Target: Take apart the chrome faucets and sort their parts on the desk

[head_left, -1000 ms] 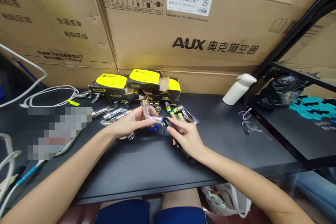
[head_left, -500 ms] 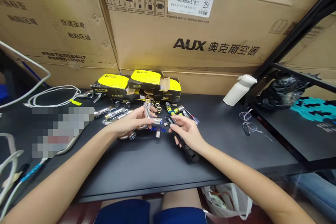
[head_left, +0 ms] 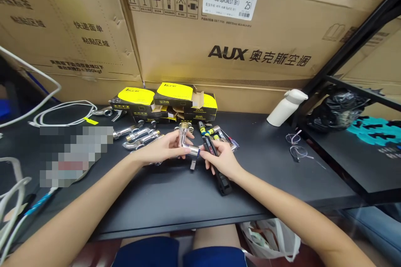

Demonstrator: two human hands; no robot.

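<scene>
My left hand [head_left: 167,147] grips a chrome tap [head_left: 184,135] by its bent body. Its brass-threaded end points up, and the outlet end, with a blue rim, points right. My right hand [head_left: 224,158] is closed around a black utility knife [head_left: 222,177], held slanting with the wide end toward me; no blade can be made out. The thumb and fingertips of that hand are at the blue-rimmed outlet, touching or nearly touching it. Behind my left hand lie several chrome taps [head_left: 140,134], and behind my right are yellow-and-black fittings [head_left: 214,132].
Yellow-and-black boxes [head_left: 173,94] stand at the back, before a large carton [head_left: 257,41]. A white bottle [head_left: 283,110] leans at the right, with thin looped cords [head_left: 296,146] nearby. A white cable [head_left: 62,112] lies left, and a black shelf frame [head_left: 335,50] rises right.
My left hand and the tap have shifted slightly right and down. The right hand's fingertips have come to the tap's outlet, and the knife stands steeper.
</scene>
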